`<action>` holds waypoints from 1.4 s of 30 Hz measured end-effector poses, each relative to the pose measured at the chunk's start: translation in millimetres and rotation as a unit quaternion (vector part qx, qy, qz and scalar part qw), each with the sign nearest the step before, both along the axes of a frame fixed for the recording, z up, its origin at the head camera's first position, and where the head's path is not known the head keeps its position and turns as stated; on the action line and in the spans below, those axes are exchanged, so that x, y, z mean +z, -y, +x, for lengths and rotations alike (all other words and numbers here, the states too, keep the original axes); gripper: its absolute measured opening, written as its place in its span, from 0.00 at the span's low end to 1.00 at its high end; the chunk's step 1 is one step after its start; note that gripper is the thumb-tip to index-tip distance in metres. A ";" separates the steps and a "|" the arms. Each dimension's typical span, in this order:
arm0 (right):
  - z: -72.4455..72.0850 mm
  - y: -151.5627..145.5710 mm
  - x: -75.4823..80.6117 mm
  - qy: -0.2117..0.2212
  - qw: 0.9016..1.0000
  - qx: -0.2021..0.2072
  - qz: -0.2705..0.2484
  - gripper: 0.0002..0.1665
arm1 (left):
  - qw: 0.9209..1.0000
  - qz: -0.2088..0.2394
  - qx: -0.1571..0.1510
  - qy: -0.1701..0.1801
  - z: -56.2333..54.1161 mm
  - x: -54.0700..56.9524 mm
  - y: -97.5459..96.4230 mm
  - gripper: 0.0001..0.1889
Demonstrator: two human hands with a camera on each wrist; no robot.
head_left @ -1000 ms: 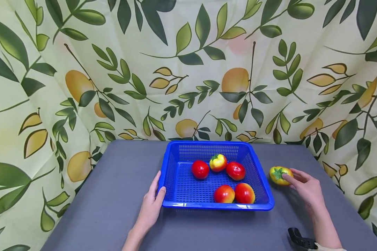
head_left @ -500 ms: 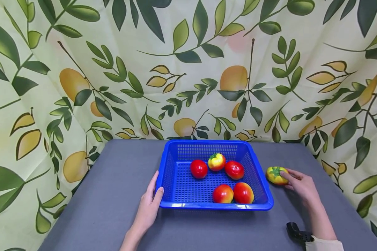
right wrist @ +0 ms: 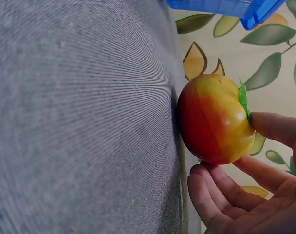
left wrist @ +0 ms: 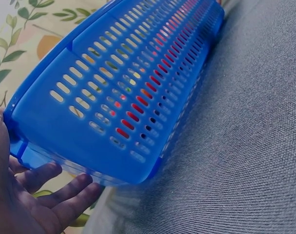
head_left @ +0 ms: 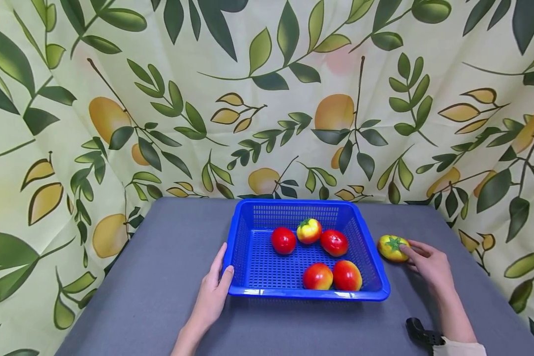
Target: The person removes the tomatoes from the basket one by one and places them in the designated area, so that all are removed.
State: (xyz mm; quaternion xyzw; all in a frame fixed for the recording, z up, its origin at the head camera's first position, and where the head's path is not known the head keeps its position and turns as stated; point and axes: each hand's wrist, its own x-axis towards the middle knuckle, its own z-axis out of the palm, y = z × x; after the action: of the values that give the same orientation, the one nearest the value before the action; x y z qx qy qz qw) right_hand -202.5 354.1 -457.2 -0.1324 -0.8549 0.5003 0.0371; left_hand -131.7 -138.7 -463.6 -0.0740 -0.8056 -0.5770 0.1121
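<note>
My left hand (head_left: 211, 291) holds the left side of a blue plastic basket (head_left: 309, 295) near its front corner. In the left wrist view, the fingers (left wrist: 67, 195) lie by the basket's end wall, and the thumb is mostly cut off by the frame. To the right of the basket, my right hand (head_left: 433, 269) holds a yellow-and-red tomato (head_left: 389, 248) with a green leafy top. Its thumb (right wrist: 272, 126) presses by the green top while other fingers support the side. The tomato rests on, or just above, the grey tabletop; I cannot tell which.
Several tomatoes lie in the basket: red ones such as a red tomato (head_left: 284, 241), and a yellow one (head_left: 309, 231) with a green top. A grey cloth (head_left: 169, 257) covers the table. Behind it hangs a leaf-and-fruit patterned curtain (head_left: 289, 113).
My right hand and the tomato have shifted slightly left, closer to the basket's right side. The left hand and basket keep their places; the head view has shifted a little.
</note>
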 end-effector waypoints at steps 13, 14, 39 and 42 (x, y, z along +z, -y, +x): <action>4.3 -1.0 -3.1 0.002 1.000 -0.010 -0.001 0.43 | 1.000 0.002 0.003 0.022 -0.5 -3.1 0.1 0.30; 4.2 -1.0 -3.5 0.002 1.000 -0.010 -0.002 0.43 | 1.000 0.003 0.004 0.024 -0.4 -3.0 0.1 0.30; 0.6 4.2 -2.3 0.011 1.000 -0.016 0.003 0.43 | 1.000 -0.009 0.006 0.028 -1.2 -2.2 0.8 0.30; 0.0 4.3 -1.2 0.015 1.000 -0.019 0.004 0.43 | 1.000 -0.009 0.004 0.029 -1.6 -0.6 0.4 0.30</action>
State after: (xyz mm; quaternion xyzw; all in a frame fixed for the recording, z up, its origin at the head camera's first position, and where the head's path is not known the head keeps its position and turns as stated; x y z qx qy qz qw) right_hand -202.5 349.9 -458.3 -0.1559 -0.8547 0.4940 0.0341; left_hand -133.3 -139.2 -464.2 -0.0552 -0.8137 -0.5715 0.0904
